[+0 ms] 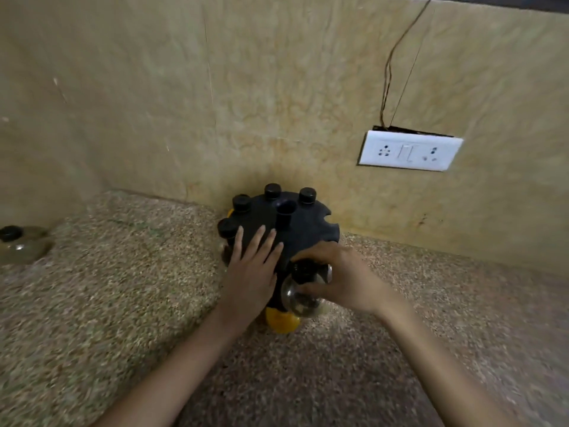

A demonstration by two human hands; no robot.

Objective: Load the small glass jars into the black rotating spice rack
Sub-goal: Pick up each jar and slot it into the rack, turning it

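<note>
The black rotating spice rack (311, 229) stands on the speckled counter against the wall. Several black-capped jars (272, 191) sit in its far and left slots, and open notches show on its right rim. My left hand (252, 266) lies flat on the rack's top with straight fingers. My right hand (341, 278) grips a small clear glass jar (300, 298) with a black cap, held tilted at the rack's near edge. A yellow-filled jar (281, 323) hangs below the rack's front.
Another glass jar with a black cap (18, 243) stands on the counter at the far left. A white socket plate (409, 151) with a hanging wire is on the wall to the right. The stone counter (123, 303) spreads around the rack.
</note>
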